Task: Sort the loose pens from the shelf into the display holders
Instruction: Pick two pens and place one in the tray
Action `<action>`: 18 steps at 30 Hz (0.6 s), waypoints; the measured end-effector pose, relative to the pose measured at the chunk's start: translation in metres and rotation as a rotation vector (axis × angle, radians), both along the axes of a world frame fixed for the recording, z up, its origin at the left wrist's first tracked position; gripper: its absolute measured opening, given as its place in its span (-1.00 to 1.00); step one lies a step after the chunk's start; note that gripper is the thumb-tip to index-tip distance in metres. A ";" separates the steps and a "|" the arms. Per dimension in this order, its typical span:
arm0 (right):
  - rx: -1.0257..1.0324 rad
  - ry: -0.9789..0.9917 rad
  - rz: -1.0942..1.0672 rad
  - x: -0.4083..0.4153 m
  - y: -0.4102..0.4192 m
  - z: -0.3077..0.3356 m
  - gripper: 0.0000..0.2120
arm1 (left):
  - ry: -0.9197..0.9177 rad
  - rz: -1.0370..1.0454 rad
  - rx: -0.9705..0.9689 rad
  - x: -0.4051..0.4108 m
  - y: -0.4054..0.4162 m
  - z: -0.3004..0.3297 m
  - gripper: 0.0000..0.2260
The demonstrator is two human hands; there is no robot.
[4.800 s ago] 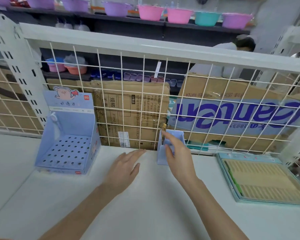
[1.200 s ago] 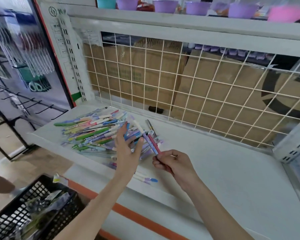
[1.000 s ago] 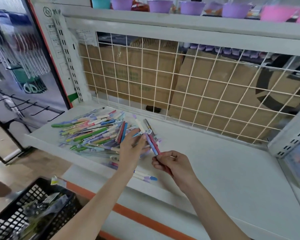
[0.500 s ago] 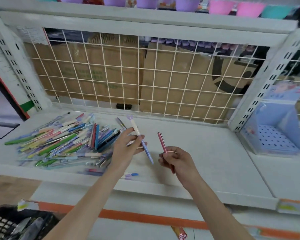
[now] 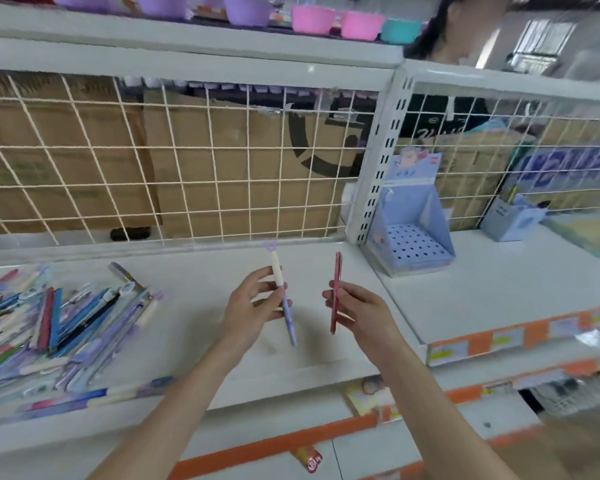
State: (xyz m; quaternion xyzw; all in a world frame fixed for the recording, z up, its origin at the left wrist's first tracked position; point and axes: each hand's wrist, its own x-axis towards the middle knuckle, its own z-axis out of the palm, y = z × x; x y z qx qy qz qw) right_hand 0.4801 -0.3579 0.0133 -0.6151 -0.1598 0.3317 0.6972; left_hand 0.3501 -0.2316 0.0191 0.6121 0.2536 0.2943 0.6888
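Observation:
My left hand point(image 5: 253, 304) holds a purple-and-white pen point(image 5: 283, 295) nearly upright above the white shelf point(image 5: 194, 282). Beside it, my right hand point(image 5: 359, 315) grips a red pen point(image 5: 335, 276), also upright. A heap of loose pens point(image 5: 56, 327) in many colours lies on the shelf at the left. To the right, past the upright post, stands a light-blue display holder point(image 5: 411, 237) with a perforated base and no pens in its holes. Further right is a small blue pen cup point(image 5: 508, 220) with a pen or two in it.
A white wire grid point(image 5: 187, 161) backs the shelf, with cardboard boxes behind it. A perforated post point(image 5: 378, 157) divides the two bays. Coloured bowls point(image 5: 312, 19) line the top shelf. A person point(image 5: 444, 81) stands behind the right bay. A flat tray point(image 5: 589, 233) lies far right.
The view has swung right, so the pen heap sits further left and the holders are now closer to the middle. Both hands have lifted their pens more upright and moved rightward.

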 end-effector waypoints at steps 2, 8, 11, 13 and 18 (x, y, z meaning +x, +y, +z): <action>0.033 0.019 -0.030 0.018 -0.022 0.004 -0.84 | 0.029 -0.042 0.036 0.023 -0.014 0.006 -0.77; 0.132 0.040 -0.161 0.089 -0.114 0.018 -0.90 | 0.007 -0.171 0.043 0.121 -0.087 0.024 -0.75; 0.166 0.045 -0.236 0.133 -0.171 0.026 -0.92 | -0.008 -0.259 0.030 0.178 -0.138 0.028 -0.77; 0.181 0.045 -0.304 0.164 -0.209 0.028 -0.92 | -0.010 -0.328 0.041 0.215 -0.173 0.029 -0.79; 0.210 0.072 -0.442 0.232 -0.294 0.029 -0.92 | -0.022 -0.427 0.078 0.297 -0.246 0.030 -0.76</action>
